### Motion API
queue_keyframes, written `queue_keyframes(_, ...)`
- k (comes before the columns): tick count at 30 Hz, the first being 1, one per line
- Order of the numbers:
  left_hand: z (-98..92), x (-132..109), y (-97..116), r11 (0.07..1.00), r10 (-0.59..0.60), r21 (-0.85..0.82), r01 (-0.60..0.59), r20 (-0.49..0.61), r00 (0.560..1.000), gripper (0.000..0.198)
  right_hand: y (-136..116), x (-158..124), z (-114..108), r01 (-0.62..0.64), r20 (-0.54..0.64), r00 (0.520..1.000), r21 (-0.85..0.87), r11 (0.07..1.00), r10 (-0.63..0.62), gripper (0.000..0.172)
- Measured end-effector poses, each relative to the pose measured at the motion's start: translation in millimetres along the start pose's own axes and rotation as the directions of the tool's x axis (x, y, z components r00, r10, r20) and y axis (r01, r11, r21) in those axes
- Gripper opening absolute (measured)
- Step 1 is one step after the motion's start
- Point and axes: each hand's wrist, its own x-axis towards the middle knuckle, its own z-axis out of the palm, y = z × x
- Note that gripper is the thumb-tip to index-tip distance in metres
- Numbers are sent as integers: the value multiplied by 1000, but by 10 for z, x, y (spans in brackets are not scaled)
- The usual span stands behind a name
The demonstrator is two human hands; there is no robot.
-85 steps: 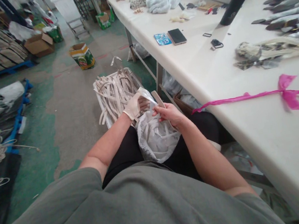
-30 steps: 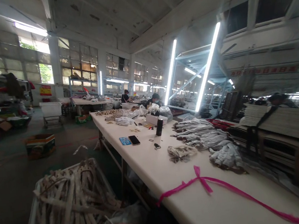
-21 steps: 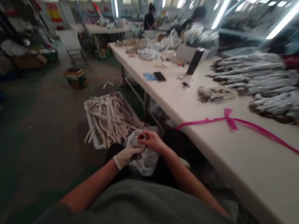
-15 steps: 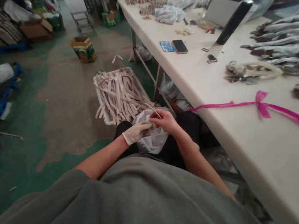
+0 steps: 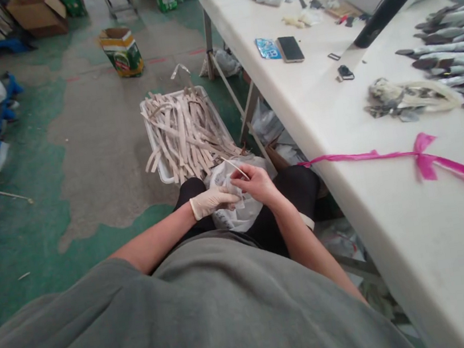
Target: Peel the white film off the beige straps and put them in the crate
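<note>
Strip (image 5: 234, 168) in right hand (image 5: 258, 183), seemingly pinched

The glove (image 5: 204, 204) on your left hand (image 5: 217, 199) looks thin, matt and rubbery; the pale strip (image 5: 234, 168) in your right hand (image 5: 256, 183) looks smooth. Below them your bag (image 5: 240, 219) is crinkled plastic. At eleven o'clock, matt, cloth-like straps (image 5: 182, 123) fill your smooth plastic basket (image 5: 166, 177). At three, your tabletop (image 5: 394, 220) has a soft sheen.
</note>
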Motion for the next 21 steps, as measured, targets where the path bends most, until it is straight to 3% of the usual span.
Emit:
queue_keyframes(4, 22, 16, 26, 998, 6, -61, -6, -6, 1000, 41, -51, -1, 0, -20, -40, 999, 4, 1000, 20, 26)
queue_keyframes(8, 25, 39, 144, 952, 98, -275, -136, -147, 984, 28, -267, -173, -133, -127, -102, 986, 40, 991, 131, 36)
queue_keyframes(12, -9, 74, 315, 885, 142, -387, -258, -304, 942, 21, -413, -469, -229, -181, 10, 983, -99, 979, 183, 59)
queue_keyframes(14, -6, 86, 383, 862, 145, -417, -289, -343, 928, 22, -409, -579, -187, -219, 65, 970, -193, 956, 235, 61)
queue_keyframes(21, 113, 88, 411, 831, 117, -487, -269, -321, 940, 18, -310, -596, 27, -254, 69, 955, -322, 912, 290, 54)
